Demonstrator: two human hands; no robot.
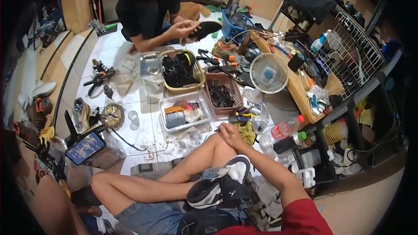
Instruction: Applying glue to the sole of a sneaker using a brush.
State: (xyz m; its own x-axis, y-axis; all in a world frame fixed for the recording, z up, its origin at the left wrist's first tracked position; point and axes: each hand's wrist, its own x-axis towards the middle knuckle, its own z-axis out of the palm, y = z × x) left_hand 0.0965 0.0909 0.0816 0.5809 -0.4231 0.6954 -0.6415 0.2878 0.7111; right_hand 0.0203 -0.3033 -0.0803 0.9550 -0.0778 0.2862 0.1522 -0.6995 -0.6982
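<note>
My right hand [229, 135] rests over my bent right knee, its fingers drawn together. Whatever they may hold is too small to make out. A black and white sneaker [208, 193] lies in my lap by my right forearm, its white toe [238, 168] pointing up. My left hand is out of view. Just beyond my right knee are a yellow-green cloth [246, 134] and a clear plastic box [185, 112] with a dark spool and rags. Across from me, a person in black holds a dark shoe [207, 29] in their hands.
A yellow basket [202, 76] and a brown basket [235, 93] hold dark items. Right of them stand a fan [269, 73], a wooden bench [287, 82] and a red-labelled bottle [285, 129]. At left, a phone [85, 148] leans beside a jar [112, 115]. Another person's bare limb [54, 202] is close.
</note>
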